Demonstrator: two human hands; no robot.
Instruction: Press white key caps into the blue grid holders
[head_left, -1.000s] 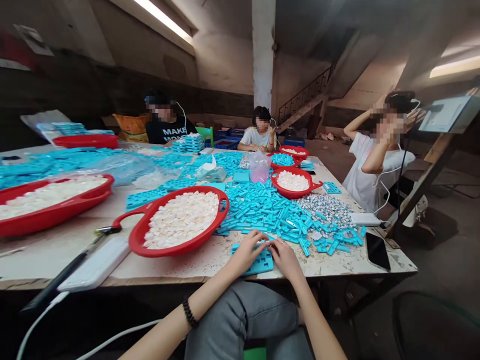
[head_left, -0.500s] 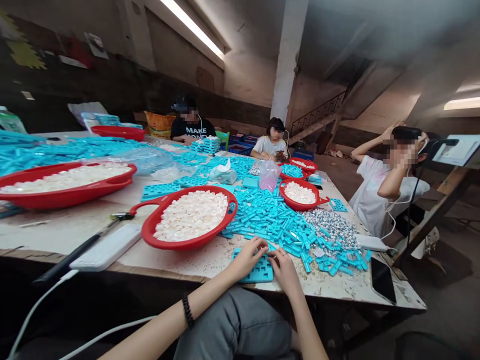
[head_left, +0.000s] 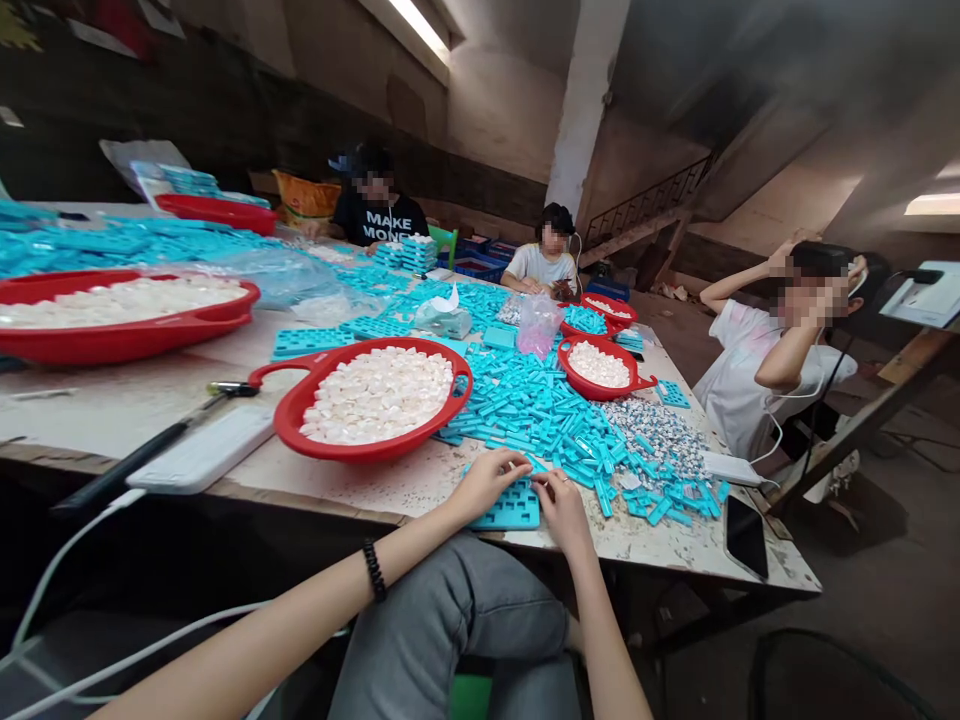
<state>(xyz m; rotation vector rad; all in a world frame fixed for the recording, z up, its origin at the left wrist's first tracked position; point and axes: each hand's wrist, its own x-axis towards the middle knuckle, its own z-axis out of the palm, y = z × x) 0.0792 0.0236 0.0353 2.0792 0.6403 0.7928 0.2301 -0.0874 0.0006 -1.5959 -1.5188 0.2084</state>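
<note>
At the table's near edge lies a blue plastic tray with rows of small rectangular slots. My left hand rests over its left and far part, thumb and fingertips drawn together. From the right, my right hand meets it at the tray's far right corner in a pinch. Whatever sits between the fingertips is too small and covered to make out. Just beyond my hands spreads a heap of narrow blue plastic pieces. To the left stands a red basin filled with white pieces.
A hammer and a white power bank lie on the left, near another red basin. Small patterned pieces, a phone and a smaller red basin are right. Several people sit around the table.
The view has tilted slightly down, so the table and basins sit higher in it. My hands stay together at the tray with fingertips still pinched.
</note>
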